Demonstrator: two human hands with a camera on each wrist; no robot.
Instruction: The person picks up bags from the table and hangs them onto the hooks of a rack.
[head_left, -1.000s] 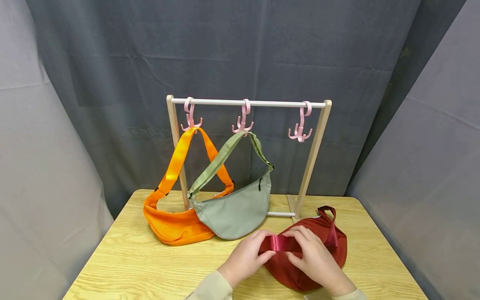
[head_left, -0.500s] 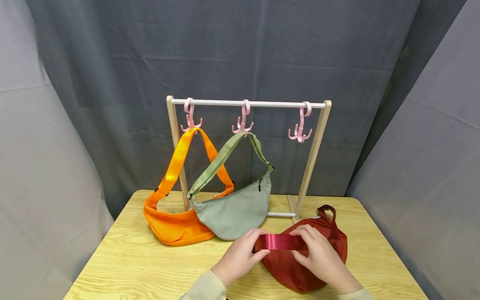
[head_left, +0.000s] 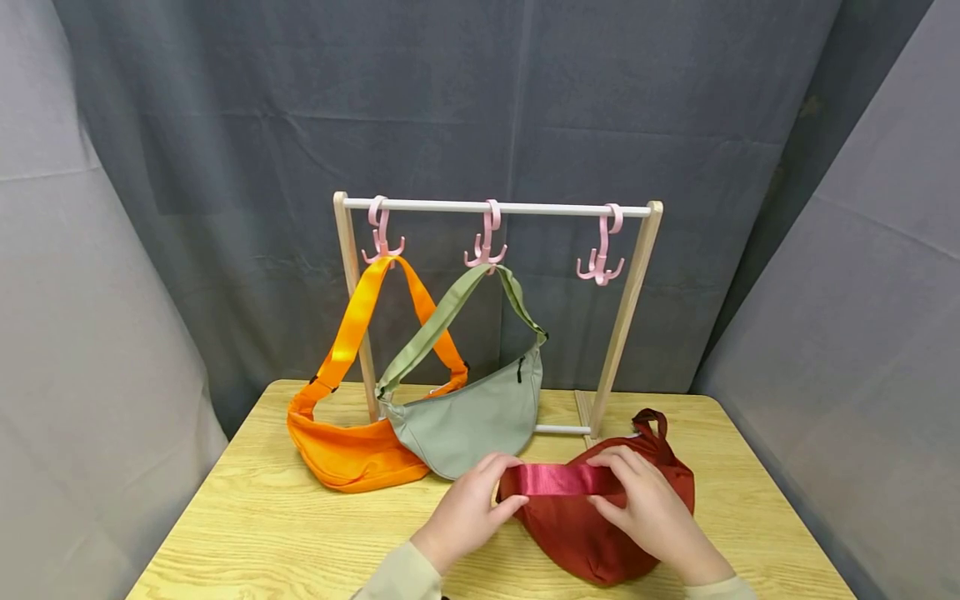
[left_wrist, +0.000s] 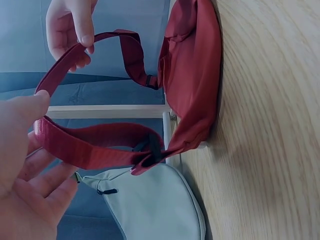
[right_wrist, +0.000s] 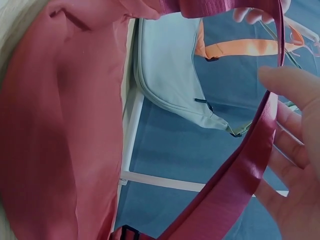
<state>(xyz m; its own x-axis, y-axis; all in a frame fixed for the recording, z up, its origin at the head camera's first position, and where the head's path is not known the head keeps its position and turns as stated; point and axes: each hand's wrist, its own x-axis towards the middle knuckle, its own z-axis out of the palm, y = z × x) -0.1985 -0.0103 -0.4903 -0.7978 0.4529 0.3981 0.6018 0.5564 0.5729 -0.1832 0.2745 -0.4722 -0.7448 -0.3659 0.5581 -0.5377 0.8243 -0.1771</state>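
Observation:
A dark red shoulder bag point(head_left: 592, 542) rests on the table at the front right in the head view. Its glossy strap point(head_left: 558, 480) is lifted above it and stretched between both hands. My left hand point(head_left: 468, 510) pinches the strap at its left, thumb on one face and fingers on the other. On the other side my right hand point(head_left: 648, 512) pinches it the same way. The left wrist view shows the strap point(left_wrist: 90, 150) looping from both hands down to the bag point(left_wrist: 192, 70). Black buckles point(right_wrist: 131, 234) join strap and bag.
Behind stands a wooden rack with a white top bar point(head_left: 555, 208). An orange bag point(head_left: 352, 454) hangs from the left pink hook, a sage green bag point(head_left: 472, 425) from the middle one. The right pink hook point(head_left: 600, 250) bears no bag. Grey curtains surround the table point(head_left: 247, 517).
My hands have drawn apart along the strap, the left one moving left and the right one slightly right. A longer stretch of strap shows between them. The hanging bags have stayed put.

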